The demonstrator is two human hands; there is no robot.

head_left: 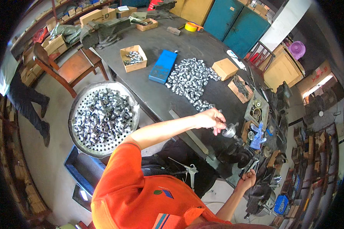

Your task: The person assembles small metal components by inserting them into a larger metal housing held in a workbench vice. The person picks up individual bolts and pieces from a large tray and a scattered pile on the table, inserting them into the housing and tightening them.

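Observation:
My left hand (211, 120) is closed, its fingertips pinched on a small metal piece beside a round silvery part (229, 131) of a bench machine. Most of that piece is hidden by the fingers. Lower right, my right hand (247, 181) wraps round a metal lever (253, 163) by the dark machine body (235, 153). Beyond my left hand, a heap of shiny metal fittings (189, 78) is spread over the dark workbench (156, 101). A blue glove (258, 137) lies just past the machine.
A perforated round metal pan (73, 131) full of similar fittings stands at the left. On the bench are a blue tray (163, 66), a box of fittings (133, 68), a cardboard box (224, 68) and a hammer (174, 31). An air gun (191, 171) hangs near my body. A person (23, 91) stands far left by a chair (70, 70).

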